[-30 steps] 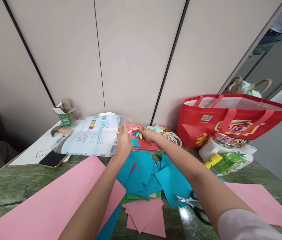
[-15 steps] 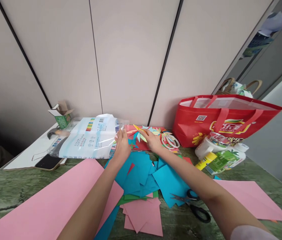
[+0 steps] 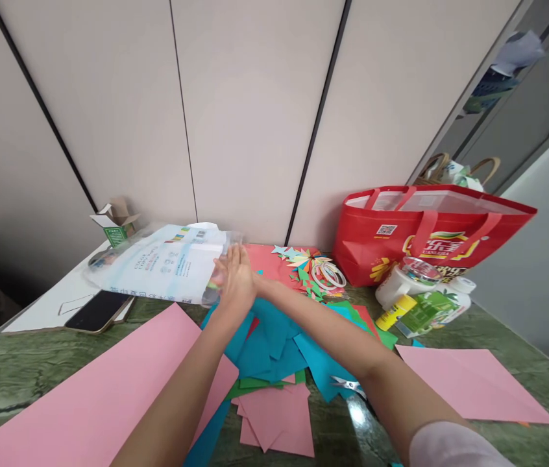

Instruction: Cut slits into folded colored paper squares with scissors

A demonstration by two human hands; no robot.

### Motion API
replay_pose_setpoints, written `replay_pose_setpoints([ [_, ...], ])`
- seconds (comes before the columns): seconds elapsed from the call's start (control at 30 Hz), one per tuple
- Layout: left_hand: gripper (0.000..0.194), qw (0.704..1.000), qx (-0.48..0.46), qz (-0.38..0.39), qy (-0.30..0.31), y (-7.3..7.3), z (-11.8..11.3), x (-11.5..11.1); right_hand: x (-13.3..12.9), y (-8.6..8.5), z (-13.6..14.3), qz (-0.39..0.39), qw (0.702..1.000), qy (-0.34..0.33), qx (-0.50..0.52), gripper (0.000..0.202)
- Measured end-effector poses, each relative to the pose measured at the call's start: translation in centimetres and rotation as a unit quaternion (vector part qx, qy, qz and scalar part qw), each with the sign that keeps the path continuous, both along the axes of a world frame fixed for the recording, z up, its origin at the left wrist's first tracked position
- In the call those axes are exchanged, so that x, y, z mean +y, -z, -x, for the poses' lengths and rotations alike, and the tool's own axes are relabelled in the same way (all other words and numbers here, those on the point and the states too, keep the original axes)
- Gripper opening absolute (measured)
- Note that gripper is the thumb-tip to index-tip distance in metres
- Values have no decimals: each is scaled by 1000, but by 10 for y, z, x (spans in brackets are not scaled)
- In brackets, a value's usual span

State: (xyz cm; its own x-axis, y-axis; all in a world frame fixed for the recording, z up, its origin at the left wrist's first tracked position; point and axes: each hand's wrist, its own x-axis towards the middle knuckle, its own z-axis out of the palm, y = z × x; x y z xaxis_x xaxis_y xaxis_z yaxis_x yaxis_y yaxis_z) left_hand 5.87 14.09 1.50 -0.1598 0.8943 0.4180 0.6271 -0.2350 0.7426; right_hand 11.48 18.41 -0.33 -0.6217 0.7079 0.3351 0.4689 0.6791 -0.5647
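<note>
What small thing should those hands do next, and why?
Probably ease the right hand a little way in at the near end of the clear packet, while the left hand steadies that end. Both hands meet there, and small coloured bits show through the plastic beside the fingers. I'd go gently: the left hand mostly hides the right, so its grip can't be judged.

Right hand (image 3: 257, 284): mostly behind left hand (image 3: 239, 280) | scissors (image 3: 349, 384): handles behind arm (image 3: 382, 371)

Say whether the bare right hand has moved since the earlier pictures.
Yes, the right hand has moved left, farther from the large red shopping bag.
</note>
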Motion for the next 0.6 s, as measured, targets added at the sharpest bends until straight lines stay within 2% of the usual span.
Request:
replay_pose_setpoints([
  [0.07,35,1000,21,3,7,-8,8,-6,4,-8,-21,-7,998,48,-42,41],
  [0.17,48,998,52,21,19,-17,15,-15,18,-17,-79,3,983,158,-90,36],
  [0.27,63,996,74,46,27,-20,13,-21,34,-14,-134,37,946,278,-162,42],
  [0.33,67,994,84,58,30,-19,10,-22,44,-6,-156,70,922,315,-214,37],
  [0.43,70,992,98,69,36,-16,6,-22,57,8,-166,103,903,315,-274,26],
  [0.6,70,990,114,78,39,-9,3,-20,65,21,-154,105,900,274,-322,27],
])
